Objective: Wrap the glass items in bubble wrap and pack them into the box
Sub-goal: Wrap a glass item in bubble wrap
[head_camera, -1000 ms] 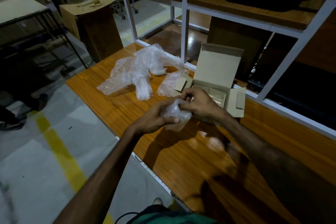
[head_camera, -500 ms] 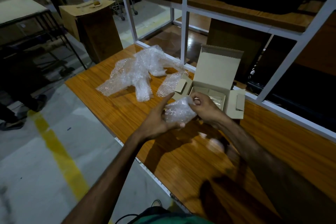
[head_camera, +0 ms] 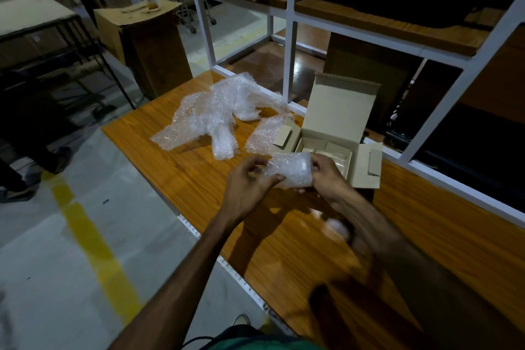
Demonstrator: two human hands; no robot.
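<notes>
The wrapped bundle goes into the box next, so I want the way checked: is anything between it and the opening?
Nothing visible blocks it. Both the left hand and right hand hold the wrapped bundle just in front of the open box, whose lid stands upright. Cardboard dividers sit inside.

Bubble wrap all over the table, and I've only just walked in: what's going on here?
A person is packing. Both hands hold a small bubble-wrapped bundle above the wooden table, the left hand gripping one end and the right hand the other. What is inside cannot be seen. Just behind stands an open cardboard box with its lid up and card dividers inside. Loose bubble wrap lies to its left.
</notes>
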